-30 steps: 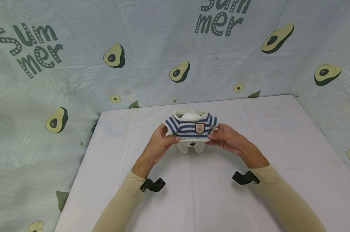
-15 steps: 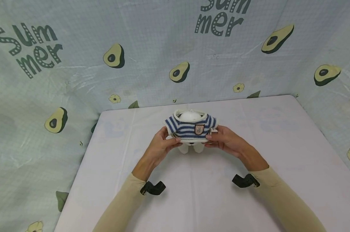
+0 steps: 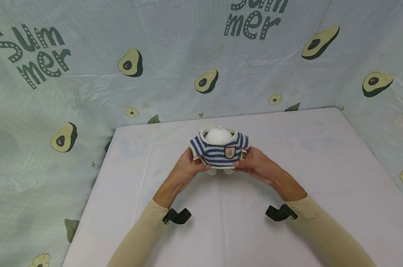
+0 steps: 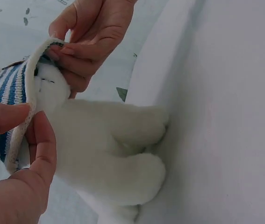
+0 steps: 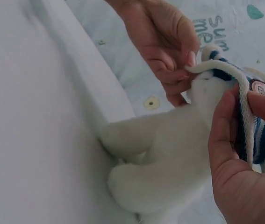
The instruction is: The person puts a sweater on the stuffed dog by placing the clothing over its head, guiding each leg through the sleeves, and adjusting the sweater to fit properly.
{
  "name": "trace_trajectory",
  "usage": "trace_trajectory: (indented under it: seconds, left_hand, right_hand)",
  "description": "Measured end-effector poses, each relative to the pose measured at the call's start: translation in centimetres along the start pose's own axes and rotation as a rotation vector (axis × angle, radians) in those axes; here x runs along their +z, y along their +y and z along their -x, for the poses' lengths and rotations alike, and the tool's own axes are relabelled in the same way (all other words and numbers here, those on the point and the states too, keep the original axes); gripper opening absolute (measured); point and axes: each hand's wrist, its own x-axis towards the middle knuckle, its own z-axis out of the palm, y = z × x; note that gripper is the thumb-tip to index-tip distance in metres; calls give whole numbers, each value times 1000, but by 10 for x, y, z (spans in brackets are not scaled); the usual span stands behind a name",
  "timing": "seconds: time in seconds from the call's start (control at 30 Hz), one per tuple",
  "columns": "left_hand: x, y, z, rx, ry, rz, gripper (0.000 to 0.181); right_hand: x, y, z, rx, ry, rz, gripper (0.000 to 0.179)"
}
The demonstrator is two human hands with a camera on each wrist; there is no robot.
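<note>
A white plush toy (image 4: pixel 95 140) stands upright on the table, its legs and body bare in both wrist views. Over its head sits a small blue-and-white striped knit sweater (image 3: pixel 214 155) with a shield badge on the chest. The rounded white top of the head (image 3: pixel 218 135) shows through the neck opening, while part of the face (image 4: pixel 50 88) appears under the hem. My left hand (image 3: pixel 185 170) pinches the sweater's hem between thumb and fingers on the left side. On the opposite side my right hand (image 3: pixel 259 165) pinches the same hem, fingers tucked inside it.
The table (image 3: pixel 221 222) has a pale cover. Behind it and at both sides hangs a light cloth (image 3: pixel 168 44) printed with avocados, flowers and lettering. A black wrist mount (image 3: pixel 177 216) sticks out from the left sleeve, another mount (image 3: pixel 281 213) from the right.
Both hands have drawn the sweater lower over the plush toy. More of the head shows in the neck opening, and less of the face and legs shows below the hem.
</note>
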Motion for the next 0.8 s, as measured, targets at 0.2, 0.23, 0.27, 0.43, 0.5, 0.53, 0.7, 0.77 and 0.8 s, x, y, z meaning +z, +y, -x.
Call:
trace_trajectory:
  seconds: [0.2,0.23,0.27,0.43,0.5,0.53,0.7,0.77,0.8]
  left_hand:
    - [-4,-8,-3,-3,37,-82,90]
    - [-4,-10,-4,-5,44,-84,88]
    - [-5,-11,-4,-6,50,-88,86]
    - [-7,-14,-7,-22,59,-121,83]
    - [-10,-13,-7,-30,39,-120,83]
    - [-11,-12,-7,-30,27,-103,80]
    - [-18,2,-10,-25,21,100,42]
    - [-19,7,-14,-41,65,148,24]
    - [-18,9,-16,-54,87,144,20]
  right_hand:
    - [-6,11,-5,-27,-53,145,86]
    - [-7,13,-5,-32,-57,161,86]
    - [-8,14,-6,-38,-56,172,85]
    - [-13,12,-9,-29,-43,215,79]
    - [-16,8,-9,-7,-20,217,74]
    - [-18,6,-9,5,1,212,71]
    - [-27,-11,-11,66,146,126,43]
    - [-28,-16,-13,86,179,106,34]
    - [-27,-17,-15,95,183,104,31]
